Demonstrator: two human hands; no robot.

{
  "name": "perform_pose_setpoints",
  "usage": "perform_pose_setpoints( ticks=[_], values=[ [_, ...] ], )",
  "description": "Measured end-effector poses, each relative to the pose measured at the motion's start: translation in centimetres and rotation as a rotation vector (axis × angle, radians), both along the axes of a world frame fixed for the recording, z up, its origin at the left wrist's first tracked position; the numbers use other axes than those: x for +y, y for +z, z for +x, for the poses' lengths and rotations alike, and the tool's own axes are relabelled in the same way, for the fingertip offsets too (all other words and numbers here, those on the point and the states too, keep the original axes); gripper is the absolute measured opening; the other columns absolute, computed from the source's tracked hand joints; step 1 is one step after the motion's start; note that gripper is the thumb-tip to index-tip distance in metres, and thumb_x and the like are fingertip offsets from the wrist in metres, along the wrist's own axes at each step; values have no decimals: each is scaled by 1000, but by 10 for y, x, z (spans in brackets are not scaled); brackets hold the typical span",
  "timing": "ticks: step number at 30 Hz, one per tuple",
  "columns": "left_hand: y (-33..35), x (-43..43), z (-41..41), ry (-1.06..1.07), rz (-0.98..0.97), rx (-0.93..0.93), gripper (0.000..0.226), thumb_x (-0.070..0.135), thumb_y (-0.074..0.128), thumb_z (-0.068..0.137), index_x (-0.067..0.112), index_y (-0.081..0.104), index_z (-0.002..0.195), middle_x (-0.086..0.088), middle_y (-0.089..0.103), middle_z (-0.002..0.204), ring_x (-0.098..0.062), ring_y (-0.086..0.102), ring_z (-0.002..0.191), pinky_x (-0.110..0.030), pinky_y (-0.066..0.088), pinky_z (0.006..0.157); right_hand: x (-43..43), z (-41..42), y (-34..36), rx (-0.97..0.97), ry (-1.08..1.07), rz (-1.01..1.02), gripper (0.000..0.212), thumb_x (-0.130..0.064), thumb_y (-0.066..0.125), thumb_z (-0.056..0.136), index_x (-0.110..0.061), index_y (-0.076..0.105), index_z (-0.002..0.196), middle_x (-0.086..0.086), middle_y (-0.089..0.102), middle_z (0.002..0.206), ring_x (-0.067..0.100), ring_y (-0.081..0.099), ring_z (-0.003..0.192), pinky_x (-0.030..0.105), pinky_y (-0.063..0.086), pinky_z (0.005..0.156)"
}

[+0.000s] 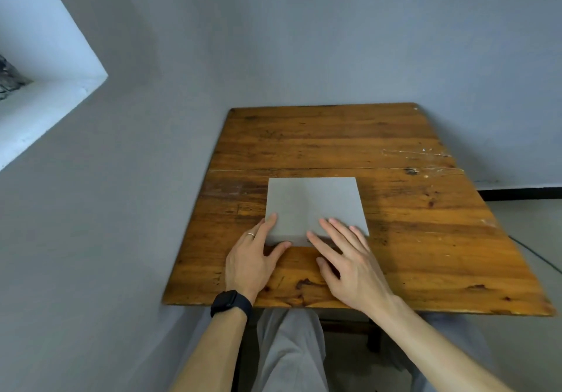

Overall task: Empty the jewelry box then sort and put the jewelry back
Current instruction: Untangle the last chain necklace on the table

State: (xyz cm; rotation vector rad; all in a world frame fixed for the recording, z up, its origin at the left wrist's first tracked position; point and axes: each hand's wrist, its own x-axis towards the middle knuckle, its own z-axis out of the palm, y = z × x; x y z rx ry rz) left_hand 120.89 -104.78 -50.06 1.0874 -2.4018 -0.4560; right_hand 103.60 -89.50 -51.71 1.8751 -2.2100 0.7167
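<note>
You had no readable text, label or number in view. The grey jewelry box (316, 206) showed a plain top, and the watch (231, 302) on your left wrist showed only a dark face.

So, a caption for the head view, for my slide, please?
Left hand and right hand touch the near edge of a closed grey jewelry box on a wooden table.
</note>
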Motion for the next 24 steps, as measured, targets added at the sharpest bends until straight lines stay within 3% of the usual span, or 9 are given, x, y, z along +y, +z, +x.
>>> perform_pose_setpoints(
  ticks=[8, 14, 19, 24],
  values=[
    [1, 2, -1, 3, -25, -5, 65, 58, 65, 87, 35, 46, 146, 0, 64, 132, -18, 62, 114, -31, 55, 74, 2, -1, 2, 45, 10, 40, 48, -34, 47, 102, -34, 42, 151, 6, 27, 163, 22, 15, 153, 46, 14, 124],
    [0, 3, -2, 15, -40, -6, 65, 58, 64, 88, 35, 45, 146, 0, 64, 131, -18, 62, 113, -30, 56, 73, 6, -1, 5, 46, 1, 101, 36, -43, 47, 100, -32, 67, 128, 2, 16, 167, 19, 8, 154, 44, 8, 125],
    [3, 0, -2, 1, -37, -55, 66, 66, 55, 89, 38, 39, 146, 3, 43, 150, -18, 52, 126, -35, 57, 86, 5, 1, 7, 39, -29, 106, 36, -45, 46, 100, -34, 68, 127, -1, 16, 166, 17, 6, 154, 41, 3, 125],
    [12, -2, -12, -33, -150, -14, 62, 63, 46, 93, 31, 43, 146, 0, 29, 161, -24, 38, 139, -45, 39, 113, 5, 3, 8, 31, -45, 119, 36, -46, 45, 99, -35, 67, 126, -2, 16, 166, 17, 7, 154, 43, 7, 125]
  ],
)
